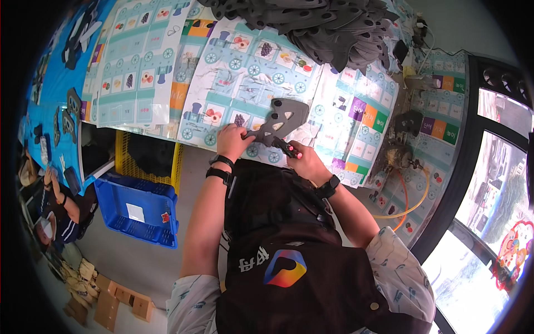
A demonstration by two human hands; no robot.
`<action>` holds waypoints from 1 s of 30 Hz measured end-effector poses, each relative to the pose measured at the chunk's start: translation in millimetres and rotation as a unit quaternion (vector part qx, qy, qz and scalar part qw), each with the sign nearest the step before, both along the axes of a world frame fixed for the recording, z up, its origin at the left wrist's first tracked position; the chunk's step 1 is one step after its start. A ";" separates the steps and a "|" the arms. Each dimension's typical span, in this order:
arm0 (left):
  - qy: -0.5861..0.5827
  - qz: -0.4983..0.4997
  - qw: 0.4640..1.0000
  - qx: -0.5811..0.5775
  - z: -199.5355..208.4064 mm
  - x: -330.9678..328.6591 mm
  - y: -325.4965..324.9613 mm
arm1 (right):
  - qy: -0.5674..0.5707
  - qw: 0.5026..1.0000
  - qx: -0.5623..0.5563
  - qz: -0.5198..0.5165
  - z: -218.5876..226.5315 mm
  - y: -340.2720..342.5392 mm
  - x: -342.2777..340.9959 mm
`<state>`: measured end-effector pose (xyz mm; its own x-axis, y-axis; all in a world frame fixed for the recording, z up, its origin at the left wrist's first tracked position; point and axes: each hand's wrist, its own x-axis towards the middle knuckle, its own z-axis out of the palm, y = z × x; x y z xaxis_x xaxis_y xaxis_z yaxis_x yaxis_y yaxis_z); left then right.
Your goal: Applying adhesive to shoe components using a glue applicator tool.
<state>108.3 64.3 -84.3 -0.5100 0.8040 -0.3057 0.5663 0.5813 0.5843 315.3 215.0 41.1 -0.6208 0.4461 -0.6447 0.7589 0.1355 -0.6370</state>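
On the near edge of a worktop spread with printed sheets, one dark grey flat piece is held out toward the body, right between the two hands. Its narrow near-left end is pinched by the left hand, thumb and fingers closed on it, presumably so that the piece cannot slip or turn. By the right hand a small hand tool is grasped around its handles (its exact kind is hard to tell), with its head pointed at the piece's near edge; whether the two actually touch cannot be made out. The far part of the piece is laid over the sheets, which were perhaps put there to protect the surface. A heap of similar grey pieces is set at the far side, likely so that the near edge is left free for handling.

As for looks, the piece is matte and thin, broad at its far end and tapered toward the left hand, pierced by angular openings through which the pale sheets are seen. A dark round spot is shown near its far corner.
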 end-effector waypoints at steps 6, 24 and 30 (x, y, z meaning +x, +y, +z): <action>-0.011 0.007 1.000 -0.026 1.6 0.4 3.6 | -0.003 1.000 -0.005 -0.009 -13.5 0.4 2.0; 0.014 -0.007 1.000 0.008 5.9 -0.7 2.6 | -0.028 0.997 -0.050 -0.044 -28.1 -8.0 -4.7; 0.023 -0.009 1.000 0.018 3.9 -0.9 2.4 | -0.002 0.997 -0.042 -0.063 -34.5 -7.8 -0.1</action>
